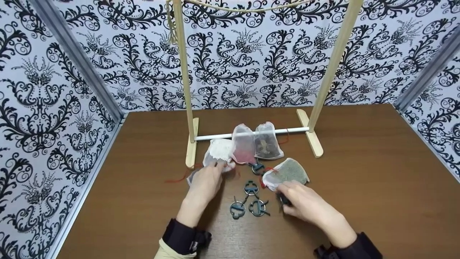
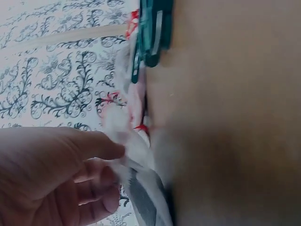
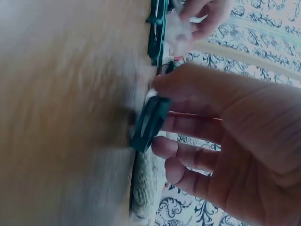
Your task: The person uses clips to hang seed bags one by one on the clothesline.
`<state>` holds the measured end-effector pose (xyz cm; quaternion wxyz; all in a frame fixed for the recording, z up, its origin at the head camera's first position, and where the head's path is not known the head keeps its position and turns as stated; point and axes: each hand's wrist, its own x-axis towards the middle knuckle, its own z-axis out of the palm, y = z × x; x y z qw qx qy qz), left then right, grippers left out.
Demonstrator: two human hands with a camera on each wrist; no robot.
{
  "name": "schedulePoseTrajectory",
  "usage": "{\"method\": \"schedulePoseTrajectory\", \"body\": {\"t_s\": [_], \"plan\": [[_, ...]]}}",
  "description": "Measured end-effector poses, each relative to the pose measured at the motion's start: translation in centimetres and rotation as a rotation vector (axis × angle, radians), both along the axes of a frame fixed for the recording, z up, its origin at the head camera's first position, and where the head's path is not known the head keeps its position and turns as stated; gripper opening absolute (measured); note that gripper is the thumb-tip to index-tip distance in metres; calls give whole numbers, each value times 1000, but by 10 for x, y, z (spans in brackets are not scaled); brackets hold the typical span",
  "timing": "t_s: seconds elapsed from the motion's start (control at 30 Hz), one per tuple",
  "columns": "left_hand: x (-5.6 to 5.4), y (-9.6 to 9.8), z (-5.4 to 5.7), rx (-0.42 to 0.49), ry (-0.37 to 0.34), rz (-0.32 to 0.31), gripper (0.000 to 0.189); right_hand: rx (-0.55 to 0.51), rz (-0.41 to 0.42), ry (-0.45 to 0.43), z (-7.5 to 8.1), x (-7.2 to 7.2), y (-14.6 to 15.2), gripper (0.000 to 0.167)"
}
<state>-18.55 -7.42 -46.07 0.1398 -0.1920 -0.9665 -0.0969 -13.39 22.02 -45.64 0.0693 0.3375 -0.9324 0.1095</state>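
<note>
My left hand (image 1: 206,180) pinches a small mesh bag holding white powder (image 1: 220,148) by its near end; the left wrist view shows the pale netting (image 2: 134,153) at the thumb. Another mesh bag (image 1: 191,176) lies partly hidden under that hand. In my right hand (image 1: 303,201) is a dark green plastic ring clip (image 3: 151,123), held at the fingertips low over the table. Just beyond that hand lies a mesh bag with grey-green filling (image 1: 290,171) and a red drawstring. Between the hands, several similar clips (image 1: 251,188) lie on the table.
A pink-filled mesh bag (image 1: 244,144) and a brown-filled one (image 1: 267,144) lean on the white crossbar (image 1: 294,130) of a wooden frame (image 1: 184,72). A cord (image 1: 248,10) hangs between its posts. Patterned walls (image 1: 244,72) enclose the brown table (image 1: 377,172).
</note>
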Motion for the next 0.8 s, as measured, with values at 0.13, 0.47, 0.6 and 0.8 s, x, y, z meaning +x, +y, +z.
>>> {"method": "schedulePoseTrajectory", "body": {"t_s": [0.13, 0.47, 0.6, 0.8], "plan": [[-3, -3, 6, 103, 106, 87, 17, -53, -23, -1, 5, -3, 5, 31], [-3, -15, 21, 315, 186, 198, 10, -165, -75, -94, 18, -6, 16, 30], [-2, -17, 27, 373, 236, 183, 8, -189, -52, 26, 16, -9, 18, 33], [-2, -15, 36, 425, 254, 175, 17, -267, -13, 50, 16, -16, 28, 42]]}}
